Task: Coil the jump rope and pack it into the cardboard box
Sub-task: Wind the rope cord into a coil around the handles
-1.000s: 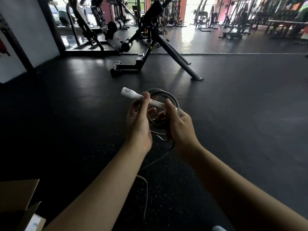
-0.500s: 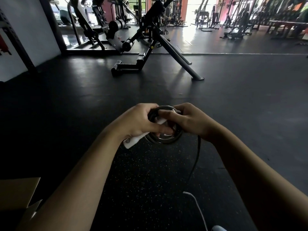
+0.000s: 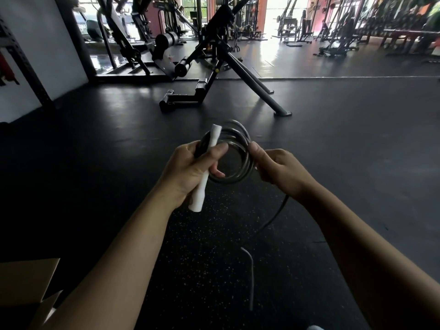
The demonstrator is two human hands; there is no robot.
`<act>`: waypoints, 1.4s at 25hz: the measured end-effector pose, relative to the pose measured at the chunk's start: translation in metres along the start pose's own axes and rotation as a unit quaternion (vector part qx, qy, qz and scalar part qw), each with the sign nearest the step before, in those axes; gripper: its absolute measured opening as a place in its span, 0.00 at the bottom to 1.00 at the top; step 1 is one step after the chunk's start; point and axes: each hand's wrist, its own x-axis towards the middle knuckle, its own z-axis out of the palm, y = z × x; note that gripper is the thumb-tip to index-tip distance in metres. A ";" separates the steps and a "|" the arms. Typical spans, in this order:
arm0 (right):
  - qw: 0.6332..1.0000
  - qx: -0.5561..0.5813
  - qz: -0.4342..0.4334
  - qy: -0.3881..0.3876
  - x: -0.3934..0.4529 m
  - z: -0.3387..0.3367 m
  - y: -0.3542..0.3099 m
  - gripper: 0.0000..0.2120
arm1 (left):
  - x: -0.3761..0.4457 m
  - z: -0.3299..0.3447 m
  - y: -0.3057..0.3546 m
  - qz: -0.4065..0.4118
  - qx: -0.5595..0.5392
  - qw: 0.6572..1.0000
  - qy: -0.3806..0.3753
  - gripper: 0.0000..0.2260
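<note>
The left hand (image 3: 190,166) is clenched around the white handle (image 3: 206,167) of the jump rope, pinning the near side of the coil (image 3: 234,156) against it, thumb pressed over the top. The handle runs tilted, its top end poking out at about twelve o'clock from the fist, its butt end sticking out below at six. Across at three o'clock, the right hand (image 3: 277,169) pinches the far side of the coil between thumb and fingers, feeding the cord round.

Several loops are stacked there, held in the air between the two hands. From under the right hand the loose tail (image 3: 273,219) drops toward six o'clock and trails along the speckled gym floor (image 3: 357,144); a pale stretch of it lies down near the bottom of the view.

So the winding looks partway done. To do it well, the person should probably keep each new loop the same size as the rest, let the tail slide through the right fingers without twisting, and hold that left grip firm so nothing springs open.

The cardboard box (image 3: 26,279) waits at eight o'clock, flaps open, well apart from the hands.
</note>
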 end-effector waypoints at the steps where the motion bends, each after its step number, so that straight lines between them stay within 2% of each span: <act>1: 1.000 0.015 -0.001 0.005 0.000 0.001 0.001 0.36 | 0.001 0.006 -0.001 0.001 -0.044 0.999 0.030 0.15; 3: 0.998 0.068 0.003 -0.007 0.001 0.005 0.001 0.36 | 0.001 0.024 -0.002 -0.023 -0.137 0.985 0.105 0.15; 6: 0.988 0.136 0.015 -0.067 -0.003 0.020 0.000 0.40 | -0.002 0.049 -0.002 -0.111 -0.271 0.929 0.226 0.15; 8: 0.975 0.200 0.012 -0.095 -0.011 0.040 -0.003 0.35 | -0.003 0.055 -0.006 -0.125 -0.298 0.897 0.302 0.16; 11: 0.950 0.310 0.030 -0.015 -0.023 0.073 -0.016 0.25 | -0.007 0.059 -0.015 -0.139 -0.224 0.902 0.343 0.21; 13: 0.912 0.401 0.051 0.062 -0.026 0.088 -0.023 0.16 | -0.013 0.065 -0.017 -0.145 -0.182 0.912 0.338 0.24; 15: 0.871 0.475 0.073 0.104 -0.024 0.089 -0.027 0.11 | -0.018 0.069 -0.018 -0.137 -0.188 0.925 0.301 0.21; 16: 0.865 0.485 0.074 0.108 -0.021 0.085 -0.027 0.09 | -0.019 0.067 -0.019 -0.132 -0.203 0.928 0.282 0.17; 18: 0.888 0.445 0.053 0.100 -0.013 0.072 -0.020 0.06 | -0.019 0.058 -0.023 -0.139 -0.197 0.942 0.232 0.14; 21: 0.949 0.304 0.002 0.079 0.000 0.043 -0.008 0.04 | -0.009 0.028 -0.032 -0.124 -0.197 0.969 0.084 0.14; 23: 0.972 0.226 0.002 0.060 0.005 0.025 -0.004 0.04 | -0.002 -0.002 -0.028 -0.085 -0.220 0.972 -0.018 0.25; 25: 0.989 0.146 -0.001 0.034 0.009 0.011 -0.001 0.03 | 0.003 -0.030 -0.012 -0.067 -0.135 0.985 -0.087 0.37; 27: 0.998 0.063 -0.021 0.000 0.009 0.006 -0.001 0.03 | 0.003 -0.040 0.010 -0.029 0.089 0.989 -0.115 0.44; 29: 0.999 0.012 -0.035 -0.032 0.011 0.007 -0.002 0.02 | -0.002 -0.026 0.031 0.031 0.318 0.936 -0.146 0.49; 30: 0.998 -0.013 -0.042 -0.040 0.012 0.007 -0.003 0.04 | -0.006 -0.014 0.036 0.052 0.388 0.905 -0.167 0.50; 32: 0.996 -0.069 -0.047 -0.041 0.012 0.006 -0.003 0.06 | -0.011 0.009 0.036 0.071 0.446 0.872 -0.191 0.48; 35: 0.991 -0.118 -0.042 -0.058 0.007 0.008 -0.002 0.06 | -0.008 0.013 0.019 0.036 0.405 0.890 -0.204 0.39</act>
